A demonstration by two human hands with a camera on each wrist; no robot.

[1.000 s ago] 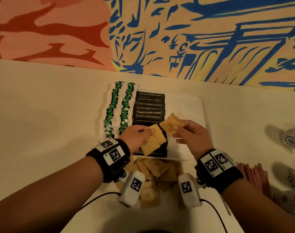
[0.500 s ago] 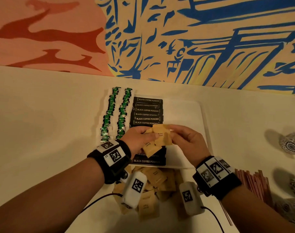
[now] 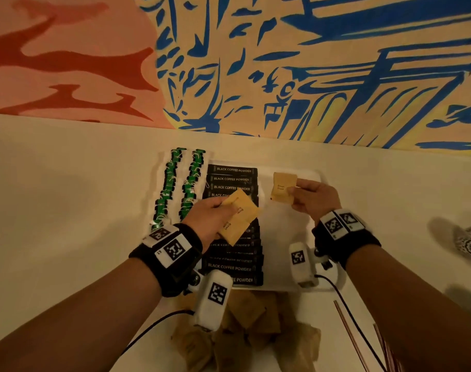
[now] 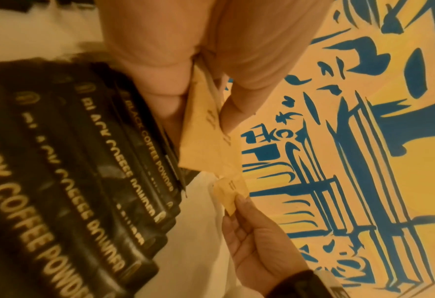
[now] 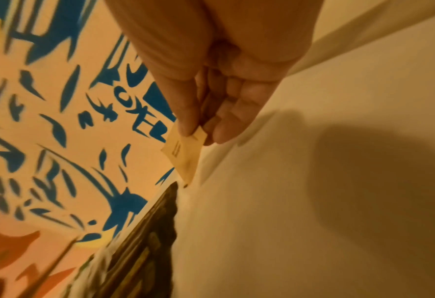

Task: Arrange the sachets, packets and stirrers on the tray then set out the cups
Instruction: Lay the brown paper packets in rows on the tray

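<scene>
My right hand point(image 3: 313, 198) pinches a single brown sugar sachet point(image 3: 283, 187) by its edge between thumb and fingertips, holding it over the bare far right part of the white tray point(image 3: 285, 237), just right of the column of black coffee packets point(image 3: 233, 224). In my right wrist view the sachet point(image 5: 183, 155) hangs point-down from the thumb and forefinger, its lower corner close to the tray; I cannot tell whether it touches.

My left hand point(image 3: 211, 220) is curled around a small fan of brown sugar sachets point(image 3: 238, 216), thumb on top, held above the middle of the black coffee packets. My left wrist view shows those sachets point(image 4: 206, 137) clamped between thumb and fingers, with the coffee packets point(image 4: 83, 171) overlapping one another like shingles beneath.

Left of the coffee packets, two columns of green-and-white tea sachets point(image 3: 179, 183) run along the tray's left side. Just off the tray's near edge lies a loose heap of brown sachets point(image 3: 250, 334) on the table point(image 3: 68, 210). A bundle of reddish stirrers point(image 3: 384, 347) lies off the tray's near right corner, and a patterned cup point(image 3: 470, 245) stands well to the tray's right.
</scene>
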